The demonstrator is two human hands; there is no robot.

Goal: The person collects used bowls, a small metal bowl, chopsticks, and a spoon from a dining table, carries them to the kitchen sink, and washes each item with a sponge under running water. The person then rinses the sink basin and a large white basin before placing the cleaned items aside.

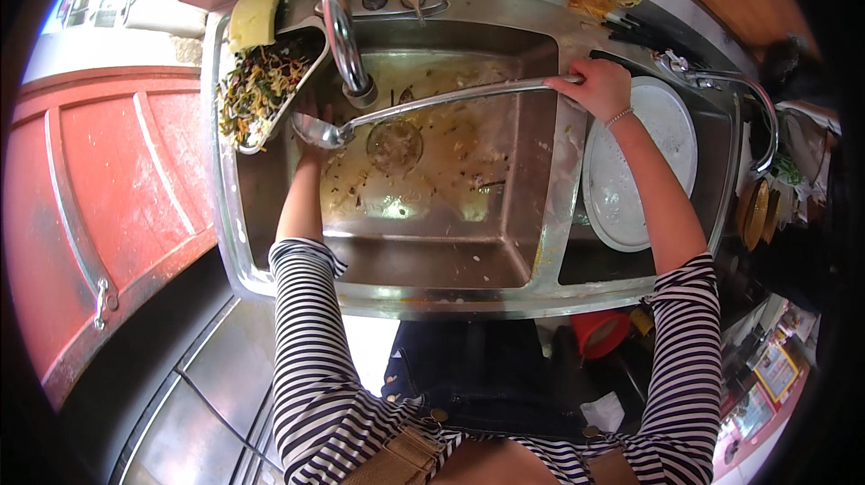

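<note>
Steel double sink [432, 307] here, murky water [441, 174] in its left basin. Your right hand [599, 88] is wrapped round the ladle [432, 102] near its handle end, bowl over the water's left side. Can't tell your left hand's [315, 113] grip behind it. Scraps [263, 88] already fill the corner tray [312, 40]; looks partway, since bits [488, 185] still dot the basin.

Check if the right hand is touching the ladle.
Touching. The head view shows the right hand gripping the ladle at the end of its handle, opposite the bowl.
</note>
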